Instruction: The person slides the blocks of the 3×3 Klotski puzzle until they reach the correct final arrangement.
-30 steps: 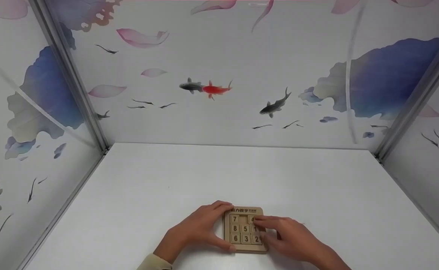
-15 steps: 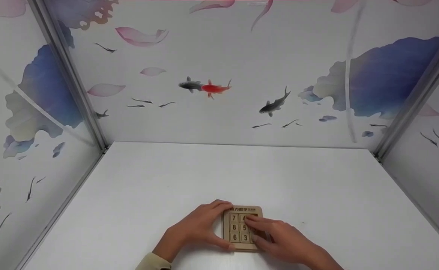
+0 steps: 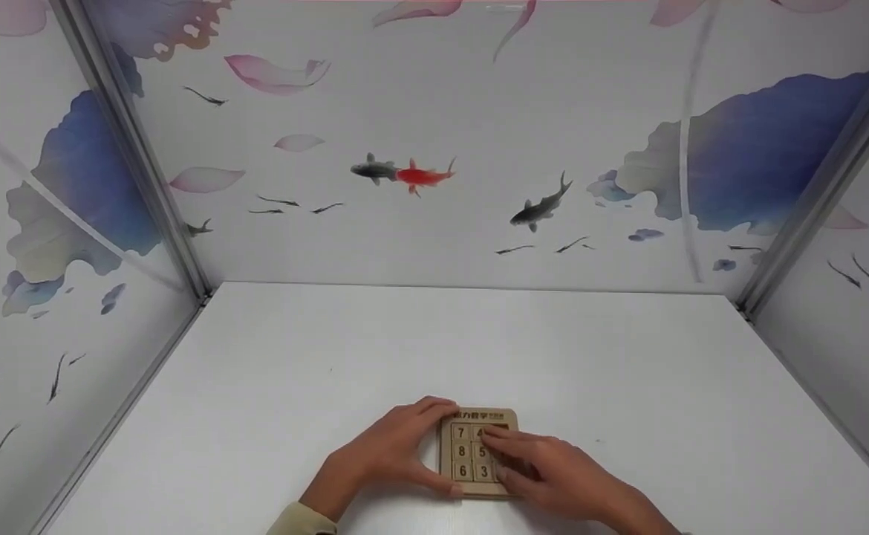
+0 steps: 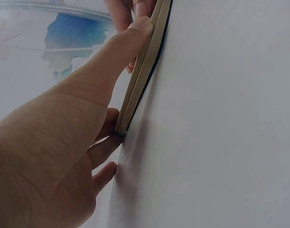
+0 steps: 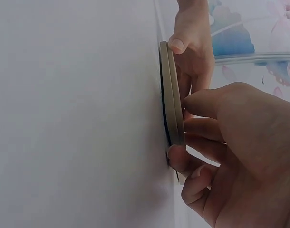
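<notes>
Your left hand (image 3: 386, 453) sits curled — thumb low, fingers (image 3: 434, 406) arched forward. Your right hand (image 3: 553, 472) lies flat beside it — fingers stretched leftward, nearly touching.

Right side of the number puzzle hidden

The right hand (image 3: 553, 475) lies over the number puzzle (image 3: 472, 453), so the tiles under its fingers (image 3: 500, 440) cannot be read; the print beyond the fingertips is too small to read. Both wrist views show the puzzle edge-on, its face unseen.
</notes>
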`<state>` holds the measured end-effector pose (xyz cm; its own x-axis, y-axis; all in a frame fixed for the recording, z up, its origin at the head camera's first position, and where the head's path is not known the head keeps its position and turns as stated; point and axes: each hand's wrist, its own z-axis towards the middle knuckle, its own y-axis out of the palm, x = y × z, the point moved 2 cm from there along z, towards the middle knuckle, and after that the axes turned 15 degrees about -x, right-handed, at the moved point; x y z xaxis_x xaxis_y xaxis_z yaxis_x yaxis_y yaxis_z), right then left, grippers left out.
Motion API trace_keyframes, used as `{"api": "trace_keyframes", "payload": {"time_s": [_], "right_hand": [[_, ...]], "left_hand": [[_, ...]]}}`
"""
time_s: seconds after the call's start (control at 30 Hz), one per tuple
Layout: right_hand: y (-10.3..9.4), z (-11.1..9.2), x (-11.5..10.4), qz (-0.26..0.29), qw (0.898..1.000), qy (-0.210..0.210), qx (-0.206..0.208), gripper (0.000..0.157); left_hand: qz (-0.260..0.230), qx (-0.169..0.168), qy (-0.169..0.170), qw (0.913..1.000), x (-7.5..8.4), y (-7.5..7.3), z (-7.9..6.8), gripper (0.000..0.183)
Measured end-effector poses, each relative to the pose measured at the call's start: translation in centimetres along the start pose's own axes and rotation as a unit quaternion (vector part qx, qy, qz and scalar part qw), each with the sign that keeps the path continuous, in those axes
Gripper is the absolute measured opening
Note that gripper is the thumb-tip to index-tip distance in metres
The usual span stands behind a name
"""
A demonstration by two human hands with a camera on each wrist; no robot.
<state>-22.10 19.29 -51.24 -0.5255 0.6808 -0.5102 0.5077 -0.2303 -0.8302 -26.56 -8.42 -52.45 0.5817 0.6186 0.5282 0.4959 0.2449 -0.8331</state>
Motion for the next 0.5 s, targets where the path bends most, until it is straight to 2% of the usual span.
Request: {"api": "trace_keyframes", "payload": {"time_s": [0.1, 0.3, 0.4, 0.5], "right_hand": [[-0.5, -0.2, 0.1, 0.009, 1.000, -0.005, -0.001, 0.052], [-1.9, -0.8, 0.5, 0.072, 0.997, -0.026, -0.012, 0.039], [-2.1, -1.1, 0.7, 0.067, 0.997, -0.042, -0.020, 0.035], [-2.1, -1.1, 0.8, 0.066, 0.997, -0.040, -0.031, 0.035]], "left_hand": [[-0.002, -0.002, -0.005, 1.0000, 0.0, -0.1, -0.1, 0.115], [0.003, -0.003, -0.010, 0.9999, 0.0, -0.1, 0.0, 0.116], [0.007, -0.002, -0.007, 0.9999, -0.1, 0.0, 0.0, 0.115], [0.005, -0.003, -0.009, 0.9999, 0.0, 0.0, -0.1, 0.115]]}}
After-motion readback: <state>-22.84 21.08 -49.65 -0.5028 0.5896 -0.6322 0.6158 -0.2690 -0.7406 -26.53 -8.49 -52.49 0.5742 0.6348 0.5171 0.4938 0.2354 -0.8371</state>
